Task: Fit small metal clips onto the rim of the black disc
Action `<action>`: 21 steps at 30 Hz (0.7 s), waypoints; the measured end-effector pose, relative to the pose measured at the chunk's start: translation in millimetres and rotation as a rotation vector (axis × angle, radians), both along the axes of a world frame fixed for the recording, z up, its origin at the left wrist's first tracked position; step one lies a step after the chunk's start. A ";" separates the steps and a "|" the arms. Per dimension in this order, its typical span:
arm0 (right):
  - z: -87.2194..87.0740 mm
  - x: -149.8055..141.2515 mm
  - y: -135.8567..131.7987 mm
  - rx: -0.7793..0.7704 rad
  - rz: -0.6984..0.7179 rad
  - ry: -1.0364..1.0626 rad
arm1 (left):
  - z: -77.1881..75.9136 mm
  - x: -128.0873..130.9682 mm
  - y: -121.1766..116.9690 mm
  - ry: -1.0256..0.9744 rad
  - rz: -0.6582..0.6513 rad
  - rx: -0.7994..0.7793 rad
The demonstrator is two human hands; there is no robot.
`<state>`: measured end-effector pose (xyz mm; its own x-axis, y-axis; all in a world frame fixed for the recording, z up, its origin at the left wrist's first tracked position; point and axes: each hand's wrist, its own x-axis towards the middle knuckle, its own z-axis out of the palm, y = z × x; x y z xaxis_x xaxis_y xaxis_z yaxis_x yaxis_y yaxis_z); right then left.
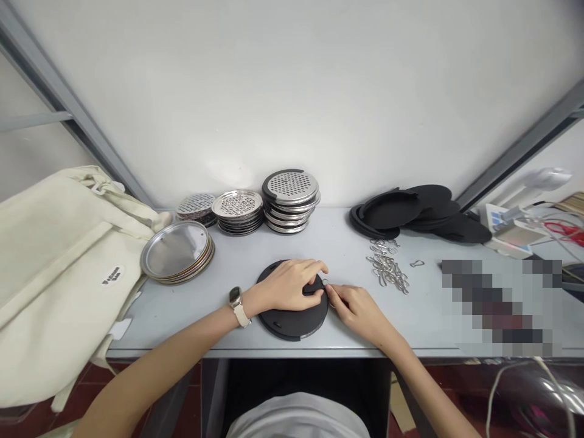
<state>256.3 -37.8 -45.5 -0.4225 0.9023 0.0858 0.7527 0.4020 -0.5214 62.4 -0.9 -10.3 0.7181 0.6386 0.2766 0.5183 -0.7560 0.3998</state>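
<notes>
A round black disc [287, 316] lies flat on the grey table [228, 292] in front of me. My left hand [287, 283] rests on top of the disc, fingers curled and pressing down near its right edge. My right hand [358, 307] pinches a small metal ring [325, 281] at that same edge, thumb and forefinger closed. A watch with a pale strap [237, 304] is on my left wrist.
Several metal rings [387, 267] lie loose to the right. Black discs [410, 213] are piled at the back right. Stacks of perforated metal plates [289, 198] and plain metal lids [177, 252] stand at the back left. A cream bag [59, 261] sits at the left.
</notes>
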 end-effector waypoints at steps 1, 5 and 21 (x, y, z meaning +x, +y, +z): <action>0.0 0.2 -0.1 -0.003 0.001 0.004 | 0.1 -0.2 -0.1 0.011 -0.019 0.022; 0.7 -0.1 -1.2 -0.019 -0.010 0.034 | -0.5 -1.3 0.0 0.022 -0.030 0.039; 2.0 2.7 -1.2 -0.047 0.034 0.064 | -1.1 -2.6 0.2 0.044 -0.144 0.079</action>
